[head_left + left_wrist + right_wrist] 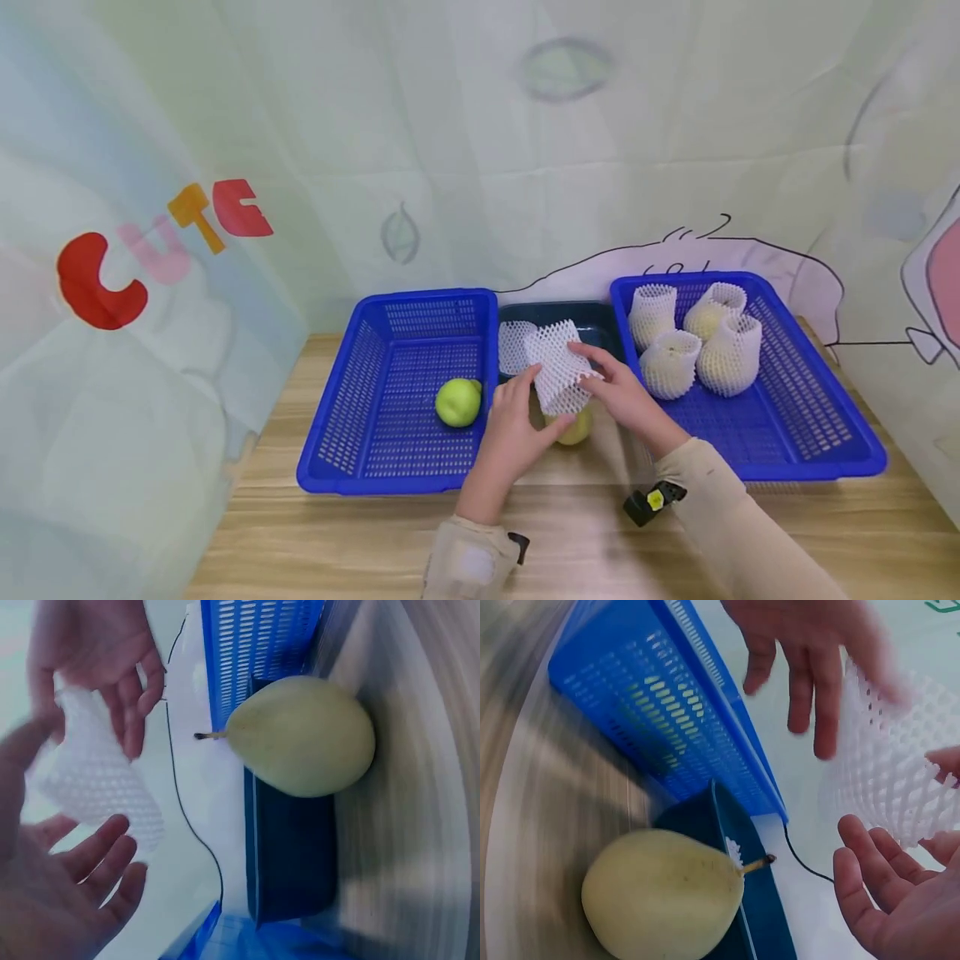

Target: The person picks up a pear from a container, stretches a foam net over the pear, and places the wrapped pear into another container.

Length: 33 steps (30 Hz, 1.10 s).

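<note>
Both hands hold a white foam fruit net up in the air between them. My left hand has its thumb at the lower edge and its fingers along the left side. On the opposite side, the thumb and fingers of my right hand grip the net near its upper and lower right edges. A pale yellow pear stands on the table below the net, its stem pointing up; in the head view the net and left hand cover most of it. Nothing shows inside the net.
On the left, a blue basket contains one green fruit. A dark green bin behind the hands has another foam net in it. The blue basket on the right holds several net-wrapped fruits. A printed curtain hangs behind.
</note>
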Each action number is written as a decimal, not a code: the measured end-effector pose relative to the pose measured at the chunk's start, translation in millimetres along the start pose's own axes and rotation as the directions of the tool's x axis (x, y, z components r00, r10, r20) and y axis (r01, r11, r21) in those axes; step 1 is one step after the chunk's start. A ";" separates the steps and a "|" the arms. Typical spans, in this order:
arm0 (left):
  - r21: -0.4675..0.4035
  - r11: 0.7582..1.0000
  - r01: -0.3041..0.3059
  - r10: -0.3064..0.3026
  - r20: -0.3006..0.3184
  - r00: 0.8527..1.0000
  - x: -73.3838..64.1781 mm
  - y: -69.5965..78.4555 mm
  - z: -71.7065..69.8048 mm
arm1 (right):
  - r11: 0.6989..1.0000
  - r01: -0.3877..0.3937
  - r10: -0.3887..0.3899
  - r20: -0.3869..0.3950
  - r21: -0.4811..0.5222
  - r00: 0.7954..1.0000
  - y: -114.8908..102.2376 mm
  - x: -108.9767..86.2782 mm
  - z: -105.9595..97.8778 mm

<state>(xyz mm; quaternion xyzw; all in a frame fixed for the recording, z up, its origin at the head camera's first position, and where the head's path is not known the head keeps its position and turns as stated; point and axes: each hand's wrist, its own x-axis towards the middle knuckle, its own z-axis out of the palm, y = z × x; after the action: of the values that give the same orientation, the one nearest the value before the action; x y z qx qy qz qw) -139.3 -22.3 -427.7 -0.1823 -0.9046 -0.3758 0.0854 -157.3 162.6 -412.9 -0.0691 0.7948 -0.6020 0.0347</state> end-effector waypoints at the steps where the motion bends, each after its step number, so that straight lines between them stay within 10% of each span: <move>1: -0.011 1.000 0.015 -0.015 -0.029 0.999 1.1 1.4 1.6 | 1.000 0.015 -0.015 -0.013 -0.002 1.000 0.2 -0.8 0.8; 10: -0.236 0.966 0.108 -0.186 -0.339 0.922 4.3 -8.8 0.1 | 0.986 0.057 -0.026 -0.190 0.158 0.981 7.7 -3.2 1.9; 15: -0.381 0.913 0.145 -0.298 -0.379 0.876 5.3 -11.9 -4.2 | 0.983 0.024 0.029 -0.286 0.180 0.958 7.8 -4.6 0.0; 17: -0.537 0.830 0.148 -0.368 -0.330 0.870 6.6 -12.3 -4.0 | 0.980 0.004 0.055 -0.289 0.201 0.956 8.1 -5.7 -0.7; 19: -0.717 0.682 0.145 -0.448 -0.253 0.858 8.0 -12.0 -3.1 | 0.957 -0.019 0.100 -0.271 0.288 0.957 9.0 -6.9 -1.8; 22: -0.887 0.440 0.140 -0.531 -0.132 0.837 8.9 -10.6 0.4 | 0.867 -0.044 0.171 -0.215 0.496 0.962 12.1 -8.7 -4.4; 24: -0.934 0.329 0.136 -0.556 -0.075 0.828 8.7 -9.1 4.4 | 0.791 -0.044 0.193 -0.182 0.610 0.964 14.4 -10.1 -6.2; 27: -0.960 0.250 0.124 -0.547 -0.035 0.836 7.9 -6.2 11.2 | 0.724 -0.034 0.196 -0.159 0.689 0.968 17.5 -11.9 -6.5; 33: -0.984 0.170 0.057 -0.514 -0.039 0.857 7.8 -3.0 18.8 | 0.625 0.034 0.122 -0.140 0.780 0.983 21.1 -14.7 -3.3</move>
<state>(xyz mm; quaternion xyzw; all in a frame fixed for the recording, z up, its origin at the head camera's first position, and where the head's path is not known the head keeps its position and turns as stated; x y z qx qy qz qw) -148.0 -8.8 -440.6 0.0562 -0.4592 -0.8853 0.0472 -144.7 173.6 -432.8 0.0267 0.4575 -0.8888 0.0041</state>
